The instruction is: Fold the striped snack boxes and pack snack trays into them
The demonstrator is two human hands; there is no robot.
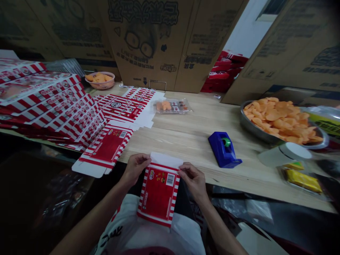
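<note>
My left hand and my right hand pinch the upper corners of a flattened red-and-white striped cardboard carton, held over my lap. Its white flap stands up between my hands. Just left of my left hand, a similar flat carton lies partly over the table's front edge. A tall fanned stack of striped cartons lies further left, and more unfolded blanks spread behind it.
A blue tape dispenser sits right of my hands. Beyond it are a metal tray of orange crisps, a white roll and yellow packets. A clear snack bag and a pink basket stand along the back, before large cardboard sheets.
</note>
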